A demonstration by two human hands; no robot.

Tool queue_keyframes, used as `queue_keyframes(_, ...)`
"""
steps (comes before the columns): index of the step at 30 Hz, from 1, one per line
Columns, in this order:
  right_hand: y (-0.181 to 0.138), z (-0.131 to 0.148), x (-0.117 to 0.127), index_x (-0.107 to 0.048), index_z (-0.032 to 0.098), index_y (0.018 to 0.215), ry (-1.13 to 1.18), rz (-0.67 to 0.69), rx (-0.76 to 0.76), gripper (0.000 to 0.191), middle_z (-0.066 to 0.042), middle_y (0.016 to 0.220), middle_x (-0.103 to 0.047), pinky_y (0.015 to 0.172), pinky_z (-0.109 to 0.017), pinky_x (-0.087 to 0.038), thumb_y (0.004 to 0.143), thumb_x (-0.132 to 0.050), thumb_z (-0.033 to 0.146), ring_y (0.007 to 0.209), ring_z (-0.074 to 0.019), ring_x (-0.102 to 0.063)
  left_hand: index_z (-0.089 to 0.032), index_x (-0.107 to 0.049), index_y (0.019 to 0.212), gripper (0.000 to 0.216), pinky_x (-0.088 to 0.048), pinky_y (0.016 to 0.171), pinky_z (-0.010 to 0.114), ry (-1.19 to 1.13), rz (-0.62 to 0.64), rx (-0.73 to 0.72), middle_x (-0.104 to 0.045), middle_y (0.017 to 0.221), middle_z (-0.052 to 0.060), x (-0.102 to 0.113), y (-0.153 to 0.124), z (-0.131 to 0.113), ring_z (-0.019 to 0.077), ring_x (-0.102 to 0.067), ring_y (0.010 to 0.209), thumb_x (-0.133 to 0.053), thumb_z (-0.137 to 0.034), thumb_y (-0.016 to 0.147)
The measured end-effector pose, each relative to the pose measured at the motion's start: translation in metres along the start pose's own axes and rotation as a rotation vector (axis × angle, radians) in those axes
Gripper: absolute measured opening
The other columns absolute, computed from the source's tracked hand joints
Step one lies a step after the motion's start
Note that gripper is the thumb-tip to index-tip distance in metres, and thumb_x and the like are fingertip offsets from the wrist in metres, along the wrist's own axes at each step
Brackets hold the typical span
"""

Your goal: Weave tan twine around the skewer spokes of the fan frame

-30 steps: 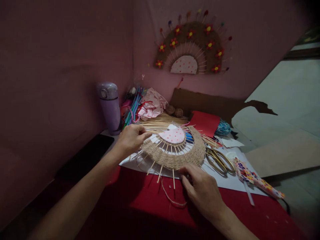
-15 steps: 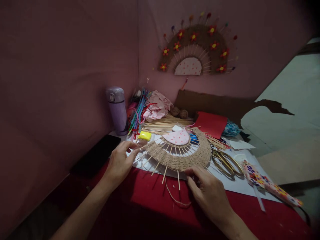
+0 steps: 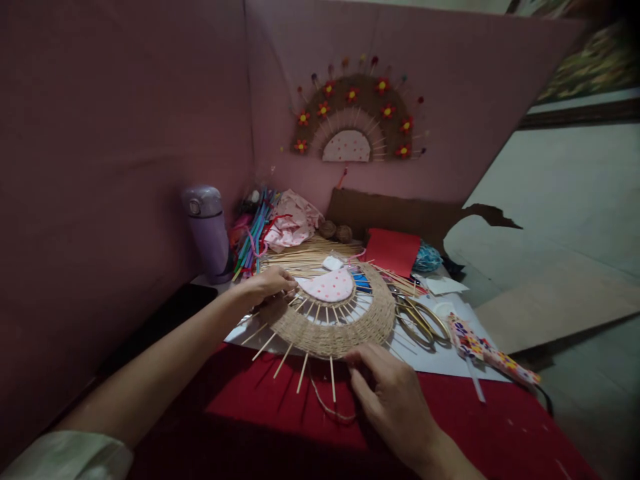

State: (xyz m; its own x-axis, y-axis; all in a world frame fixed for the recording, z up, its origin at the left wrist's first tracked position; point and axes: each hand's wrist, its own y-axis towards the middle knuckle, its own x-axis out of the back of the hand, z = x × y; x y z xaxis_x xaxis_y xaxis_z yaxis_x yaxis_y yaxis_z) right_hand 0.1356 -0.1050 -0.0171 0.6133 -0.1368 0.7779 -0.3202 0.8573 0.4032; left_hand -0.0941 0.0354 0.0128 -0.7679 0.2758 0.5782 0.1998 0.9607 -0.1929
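A half-round woven twine wall hanging (image 3: 333, 333) lies with its curved side toward me. Thin sticks fan out from its dotted pink half-circle (image 3: 330, 285) through the twine band. My left hand (image 3: 273, 285) is closed at the left end of the half-circle, its fingertips pinching the edge there. Near the front of the band, my right hand (image 3: 395, 400) pinches the outer rim between thumb and fingers, beside a protruding stick. A loose twine end (image 3: 330, 410) curls below on the red cloth (image 3: 270, 407).
Gold-handled scissors (image 3: 423, 323) lie to the right, before a floral-patterned item (image 3: 493, 350). Behind are bundled sticks (image 3: 295, 257), a red sheet (image 3: 393, 251) and blue yarn (image 3: 427, 257). A purple bottle (image 3: 207, 233) stands left. A finished-looking flowered hanging (image 3: 353, 95) is on the wall.
My left hand has moved from the band's left end up to the dotted half-circle's edge. My right hand stays at the outer rim. The whole view has shifted toward the right.
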Motion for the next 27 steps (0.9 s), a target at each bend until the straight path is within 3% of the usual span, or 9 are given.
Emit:
queue_keyframes(7, -0.005, -0.002, -0.003, -0.057, 0.019, 0.081, -0.009, -0.035, 0.016, 0.018, -0.003, 0.075, -0.06, 0.061, -0.026, -0.038, 0.076, -0.045, 0.006, 0.072, -0.0167, -0.054, -0.017, -0.047, 0.044, 0.027, -0.017, 0.042, 0.022, 0.0, -0.066, -0.075, -0.034, 0.038, -0.005, -0.011, 0.0, -0.006, 0.0073, -0.028, 0.039, -0.054, -0.033, 0.065)
queue_keyframes(13, 0.0, 0.008, 0.008, -0.057, 0.019, 0.082, -0.016, -0.055, 0.094, 0.02, -0.003, 0.076, -0.06, 0.062, -0.027, -0.037, 0.074, -0.045, 0.005, 0.072, -0.0167, -0.053, -0.017, -0.044, 0.048, 0.031, -0.019, 0.044, 0.022, -0.109, -0.103, -0.176, -0.037, 0.043, -0.005, 0.002, -0.018, -0.006, 0.0069, -0.029, 0.041, -0.054, -0.039, 0.067)
queue_keyframes(19, 0.042, -0.013, 0.018, -0.057, 0.018, 0.084, -0.142, 0.011, 0.091, 0.016, -0.003, 0.08, -0.062, 0.065, -0.026, -0.037, 0.076, -0.048, 0.008, 0.074, -0.0155, -0.054, -0.017, -0.044, 0.047, 0.03, -0.015, 0.041, 0.022, -0.289, -0.226, -0.001, -0.035, 0.038, -0.006, 0.007, -0.014, 0.0, 0.0058, -0.028, 0.036, -0.06, -0.035, 0.064)
queue_keyframes(23, 0.059, -0.039, 0.014, -0.057, 0.019, 0.083, -0.216, 0.025, 0.078, 0.018, -0.002, 0.079, -0.063, 0.066, -0.025, -0.038, 0.076, -0.046, 0.007, 0.074, -0.0147, -0.056, -0.018, -0.044, 0.048, 0.029, -0.014, 0.038, 0.022, -0.377, -0.198, 0.059, -0.031, 0.035, -0.007, -0.003, -0.006, 0.009, 0.0056, -0.025, 0.032, -0.062, -0.035, 0.064)
queue_keyframes(27, 0.057, -0.051, 0.008, -0.057, 0.019, 0.079, -0.242, -0.014, 0.058, 0.016, -0.002, 0.076, -0.062, 0.064, -0.025, -0.038, 0.076, -0.045, 0.008, 0.072, -0.0149, -0.057, -0.016, -0.05, 0.052, 0.024, -0.016, 0.037, 0.022, -0.433, -0.17, 0.058, -0.035, 0.036, -0.007, -0.009, -0.003, 0.014, 0.0058, -0.028, 0.032, -0.063, -0.033, 0.064)
